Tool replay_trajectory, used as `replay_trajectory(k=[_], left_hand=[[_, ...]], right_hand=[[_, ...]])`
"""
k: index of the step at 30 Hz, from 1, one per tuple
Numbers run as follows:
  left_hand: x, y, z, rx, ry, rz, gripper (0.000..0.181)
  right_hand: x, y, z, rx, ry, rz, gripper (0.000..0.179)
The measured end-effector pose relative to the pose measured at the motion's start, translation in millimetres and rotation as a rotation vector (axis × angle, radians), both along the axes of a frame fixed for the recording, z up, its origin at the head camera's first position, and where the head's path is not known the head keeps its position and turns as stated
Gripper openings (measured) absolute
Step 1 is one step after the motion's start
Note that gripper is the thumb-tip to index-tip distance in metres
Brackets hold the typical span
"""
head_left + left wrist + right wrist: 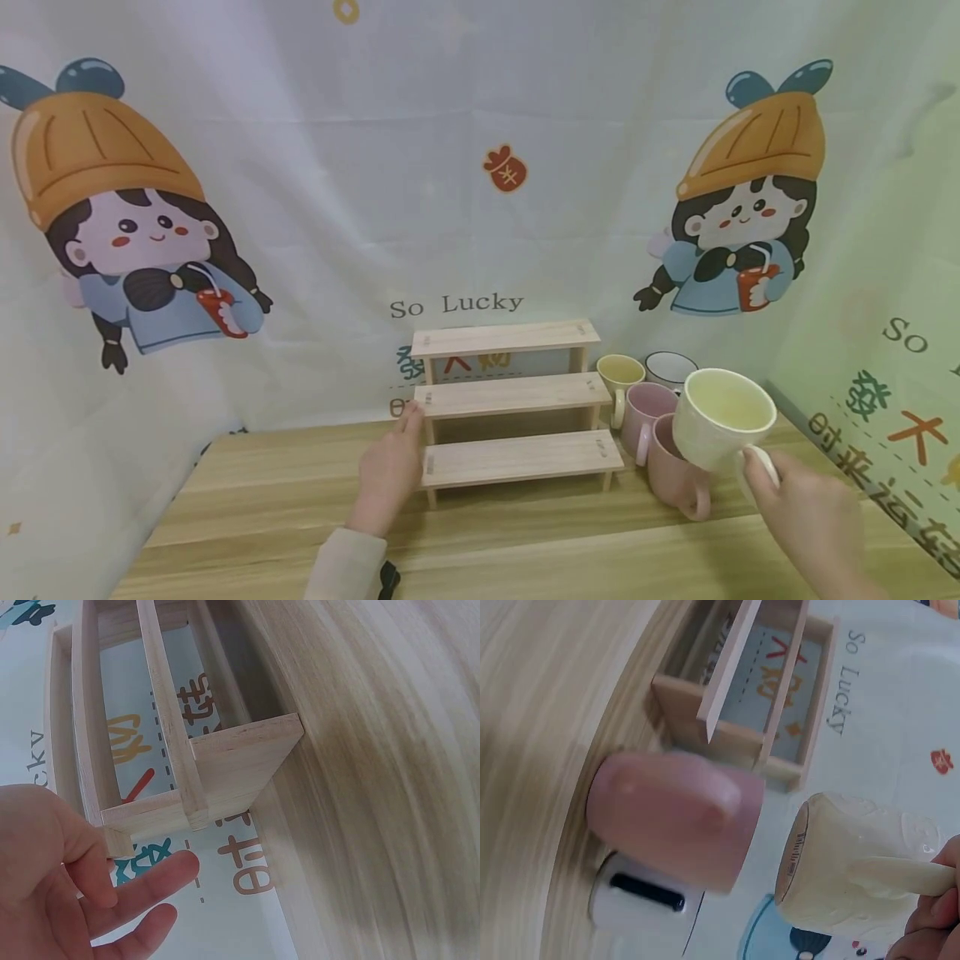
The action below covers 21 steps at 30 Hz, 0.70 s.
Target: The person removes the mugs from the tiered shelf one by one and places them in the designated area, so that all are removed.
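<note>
My right hand (806, 504) grips the handle of a cream mug (708, 433), holding it upright in the air to the right of a three-tier wooden stand (517, 461). In the right wrist view the cream mug (832, 855) shows its base and handle, clear of the table. My left hand (392, 467) is at the stand's left side, fingertips by the end of the middle tier. The left wrist view shows this hand (52, 862) with loosely extended fingers beside the stand; whether it presses on the wood is hard to tell.
Right of the stand cluster a pink mug (670, 475), a mauve mug (636, 417), a yellow mug (618, 383) and a white mug with a dark rim (670, 368). They stand on a wooden table (262, 508). A printed curtain (337, 208) hangs behind and along both sides.
</note>
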<state>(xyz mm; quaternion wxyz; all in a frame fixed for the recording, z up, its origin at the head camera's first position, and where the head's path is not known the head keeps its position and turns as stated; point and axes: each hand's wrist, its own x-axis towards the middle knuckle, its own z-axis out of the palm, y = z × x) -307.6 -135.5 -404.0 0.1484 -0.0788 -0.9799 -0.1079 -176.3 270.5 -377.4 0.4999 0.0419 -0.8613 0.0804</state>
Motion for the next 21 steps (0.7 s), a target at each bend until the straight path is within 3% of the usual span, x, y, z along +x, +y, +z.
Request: replay_trajectory(k=[5,13,21], left_hand=[[0.5,-0.1,-0.1,0.008,0.012,-0.006,0.046],[3.2,-0.1,1.6,-0.009,-0.027,-0.004,0.053],[2.8,1.5,-0.3,0.0,0.033,-0.012,0.052]], right_hand=[[0.3,21,-0.2,0.012,0.039,-0.034,0.06],[6.1,48,-10.4,-0.104,-0.162,-0.145,0.046],[1.5,63,-21.0,-0.125,-0.288,-0.179,0.041]])
